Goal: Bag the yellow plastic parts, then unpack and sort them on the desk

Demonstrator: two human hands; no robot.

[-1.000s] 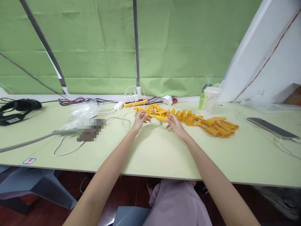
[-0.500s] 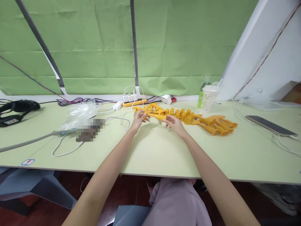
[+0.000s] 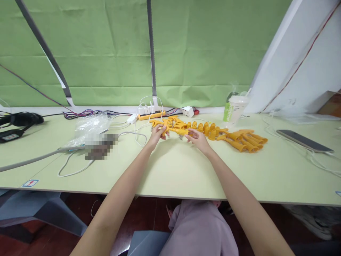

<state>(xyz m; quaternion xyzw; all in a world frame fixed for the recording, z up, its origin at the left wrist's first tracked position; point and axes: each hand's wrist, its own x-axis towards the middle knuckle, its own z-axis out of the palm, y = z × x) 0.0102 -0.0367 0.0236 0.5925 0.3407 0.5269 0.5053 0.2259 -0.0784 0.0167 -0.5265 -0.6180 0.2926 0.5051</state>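
A long yellow plastic piece (image 3: 179, 131) is held level between my two hands, just above the table. My left hand (image 3: 158, 133) pinches its left end. The fingers of my right hand (image 3: 198, 138) grip its right end. Right behind it lie more yellow pieces (image 3: 170, 121) with branching shapes, and small metal bits hang or lie beneath, too small to name. To the right of these stand several short yellow caps (image 3: 212, 134) in rows. Farther right, several yellow cone-ended tubes (image 3: 243, 141) lie in a pile.
On the table (image 3: 183, 170), a lidded cup (image 3: 236, 108) stands at the back right and a phone (image 3: 305, 140) lies far right. A power strip (image 3: 151, 115) with chargers sits behind my hands. To the left are a plastic bag (image 3: 92, 128), white cables and a headset (image 3: 20, 124).
The long yellow piece has turned slightly in my hands. Both hands stay in nearly the same place, and the whole view has shifted a little.
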